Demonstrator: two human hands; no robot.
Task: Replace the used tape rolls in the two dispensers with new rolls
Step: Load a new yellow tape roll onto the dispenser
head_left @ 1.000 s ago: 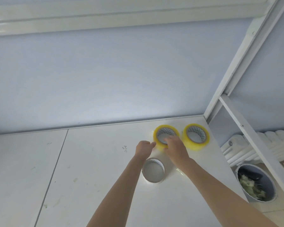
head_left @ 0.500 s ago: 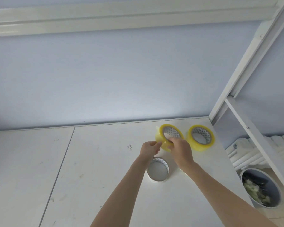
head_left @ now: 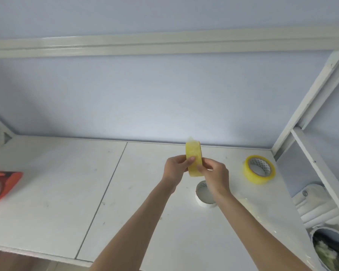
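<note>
A new yellow tape roll (head_left: 193, 156) is held upright on edge above the white table (head_left: 67, 192), with a loose tape end sticking up at its top. My left hand (head_left: 174, 169) grips its left side and my right hand (head_left: 214, 177) grips its right side. A second new yellow roll (head_left: 259, 172) lies flat at the table's back right. A used white cardboard core (head_left: 204, 196) lies flat below my right hand, partly hidden by my wrist. An orange-red tape dispenser (head_left: 2, 185) sits at the table's left edge, cut off by the frame.
A blue wall rises behind the table. A white metal frame post (head_left: 309, 106) stands at the right. Beyond the table's right edge is a white radiator (head_left: 317, 208) and a round bin (head_left: 329, 249) with scraps. A seam (head_left: 104, 192) splits the tabletop.
Both hands lifted the yellow roll off the table and turned it on edge. The view tilted down and left, bringing the orange-red dispenser into sight.
</note>
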